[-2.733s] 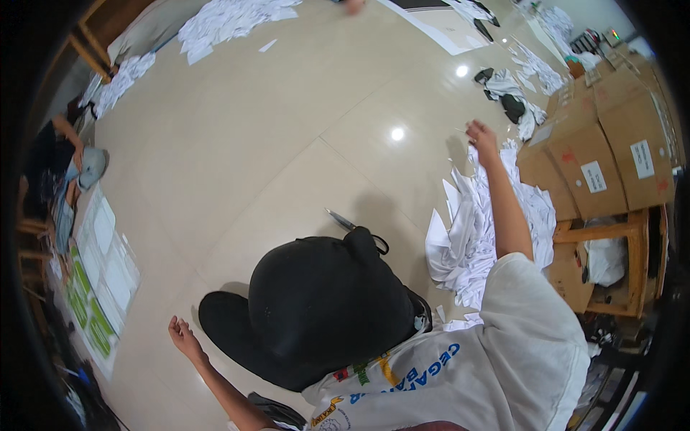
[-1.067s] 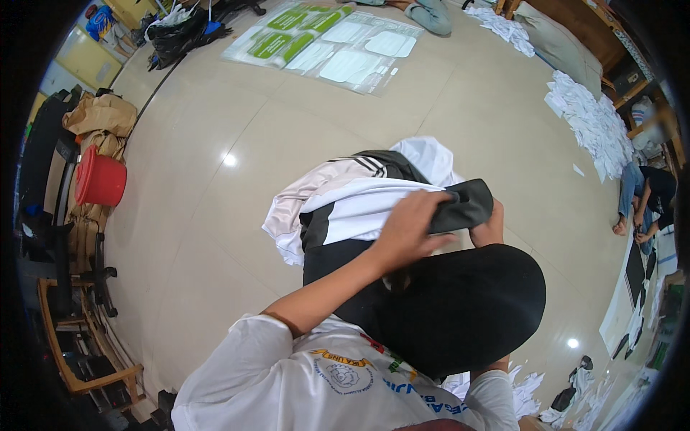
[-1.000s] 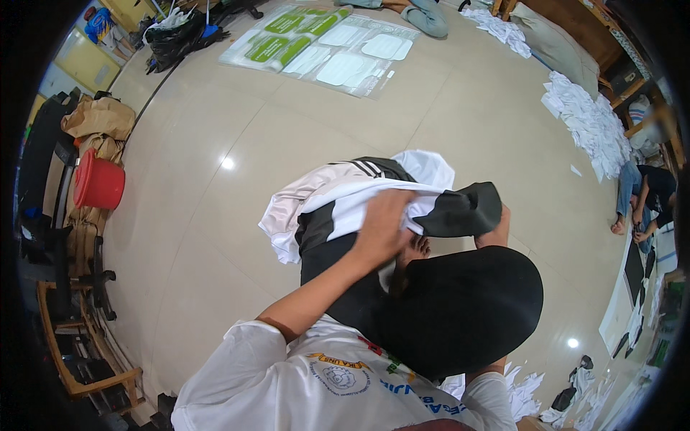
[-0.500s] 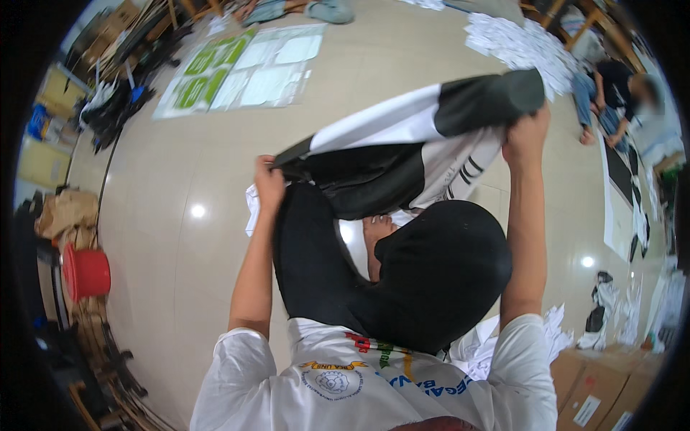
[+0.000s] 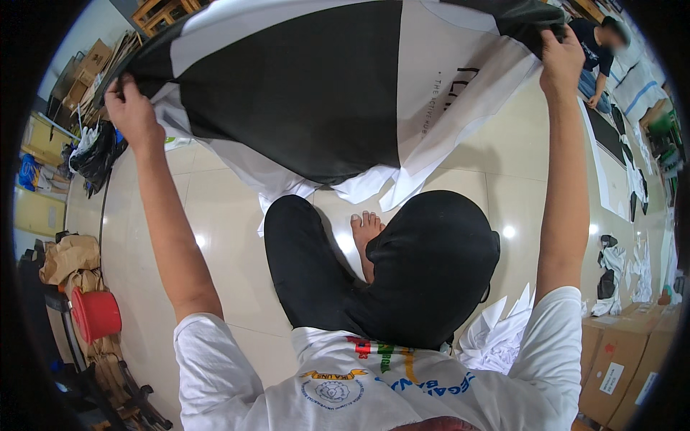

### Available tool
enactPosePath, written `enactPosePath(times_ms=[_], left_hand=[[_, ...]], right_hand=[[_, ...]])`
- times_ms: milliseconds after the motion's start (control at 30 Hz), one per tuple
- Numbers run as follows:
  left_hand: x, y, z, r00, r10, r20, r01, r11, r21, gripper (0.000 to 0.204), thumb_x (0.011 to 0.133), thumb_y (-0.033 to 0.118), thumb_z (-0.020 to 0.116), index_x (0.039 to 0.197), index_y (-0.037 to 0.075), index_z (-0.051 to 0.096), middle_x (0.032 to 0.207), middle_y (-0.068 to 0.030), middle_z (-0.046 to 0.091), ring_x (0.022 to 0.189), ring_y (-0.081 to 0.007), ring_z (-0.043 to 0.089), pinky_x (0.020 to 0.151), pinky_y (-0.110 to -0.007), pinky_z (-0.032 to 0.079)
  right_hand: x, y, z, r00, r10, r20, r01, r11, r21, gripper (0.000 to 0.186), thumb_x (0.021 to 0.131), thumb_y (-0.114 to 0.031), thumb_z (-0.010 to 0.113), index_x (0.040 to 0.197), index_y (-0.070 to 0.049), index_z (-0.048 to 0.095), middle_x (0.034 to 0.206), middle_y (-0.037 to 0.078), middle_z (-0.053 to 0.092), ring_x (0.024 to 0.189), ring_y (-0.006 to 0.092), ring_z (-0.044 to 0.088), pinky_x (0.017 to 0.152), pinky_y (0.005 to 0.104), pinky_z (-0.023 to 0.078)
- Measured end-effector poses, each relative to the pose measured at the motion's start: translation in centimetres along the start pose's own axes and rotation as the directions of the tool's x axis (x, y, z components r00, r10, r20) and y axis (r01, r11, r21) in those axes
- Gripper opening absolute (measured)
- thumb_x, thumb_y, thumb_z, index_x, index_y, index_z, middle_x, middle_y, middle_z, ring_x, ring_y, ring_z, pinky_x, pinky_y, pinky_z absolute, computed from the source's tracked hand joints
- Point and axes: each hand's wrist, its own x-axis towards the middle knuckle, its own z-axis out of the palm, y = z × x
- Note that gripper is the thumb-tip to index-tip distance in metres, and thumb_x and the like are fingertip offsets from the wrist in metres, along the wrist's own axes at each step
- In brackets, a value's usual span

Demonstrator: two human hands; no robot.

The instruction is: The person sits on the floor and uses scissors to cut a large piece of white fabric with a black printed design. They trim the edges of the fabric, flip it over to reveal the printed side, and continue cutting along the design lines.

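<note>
A black-and-white garment with dark printed lettering is stretched wide between my two hands, beyond my bent knees. My left hand is closed on its black corner at the far left. At the far right, my right hand grips the opposite black end, fingers wrapped round the cloth. The middle sags in a broad black panel with white panels at its sides. White cloth shows under its lower edge; whether it belongs to the garment, I cannot tell. The garment's far edge runs out of view.
Pointed white fabric pieces lie beside my right knee. Cardboard boxes stand at the lower right, a red bucket at the left. Another person sits at the far right near black and white fabric pieces on the tiled floor.
My hands have moved apart and farther out, the left one to the left and the right one slightly right. The garment, folded and bunched before, is now spread open between them.
</note>
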Motion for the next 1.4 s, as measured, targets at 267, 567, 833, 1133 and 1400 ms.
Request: enactPosePath(times_ms=[267,567,833,1133,1400], left_hand=[[-0.7,5.7,-2.0,0.991,0.123,0.044,-0.125,0.992,0.035,0.035,0.115,0.024,0.060,0.132,-0.006,0.065,0.122,-0.0136,0.076,0.104,-0.0179,0.072,0.094,-0.031,0.057],[-1.0,6.4,-3.0,0.974,-0.194,0.119,0.195,0.981,0.007,0.045,0.112,0.030,0.067,0.137,-0.007,0.066,0.129,-0.0155,0.076,0.111,-0.0220,0.074,0.098,-0.033,0.058],[-0.2,4.3,-4.1,0.985,-0.114,0.127,0.111,0.993,0.034,0.033,0.110,0.025,0.070,0.126,-0.003,0.074,0.111,-0.0069,0.076,0.097,-0.0114,0.069,0.091,-0.024,0.054],[-17.1,14.8,8.3,0.572,-0.027,0.820,0.045,0.999,0.001,0.051,0.096,0.023,0.081,0.142,0.006,0.065,0.124,-0.0116,0.073,0.115,-0.0194,0.068,0.092,-0.038,0.057],[-27.6,16.9,11.0,0.747,-0.160,0.645,0.142,0.987,0.080,0.059,0.095,0.032,0.085,0.124,-0.005,0.051,0.113,-0.0217,0.057,0.096,-0.0343,0.064,0.083,-0.045,0.054]], right_hand=[[-2.6,-8.2,-1.4,0.984,-0.071,-0.162,0.064,0.997,-0.053,0.026,0.107,-0.016,0.073,0.129,-0.001,0.070,0.122,0.007,0.078,0.109,0.0137,0.071,0.099,0.0283,0.053],[-0.5,-3.7,-5.7,0.960,0.088,-0.264,-0.126,0.983,-0.132,0.044,0.101,-0.008,0.077,0.140,0.005,0.062,0.121,0.015,0.077,0.101,0.0210,0.075,0.092,0.0309,0.060],[-3.3,-6.0,-5.0,0.976,0.066,-0.207,-0.082,0.994,-0.068,0.036,0.106,-0.022,0.074,0.136,-0.003,0.066,0.108,0.007,0.077,0.072,0.0112,0.066,0.049,0.0256,0.045],[-14.5,-16.1,16.1,0.847,0.051,0.530,-0.159,0.974,0.160,0.017,0.108,-0.002,0.064,0.122,-0.002,0.072,0.100,-0.002,0.070,0.093,0.0059,0.060,0.083,0.0240,0.051],[-17.3,-16.5,17.9,0.696,0.460,0.551,-0.550,0.835,-0.002,0.022,0.109,-0.017,0.066,0.120,0.002,0.067,0.100,0.009,0.074,0.073,0.0111,0.070,0.067,0.0263,0.058]])
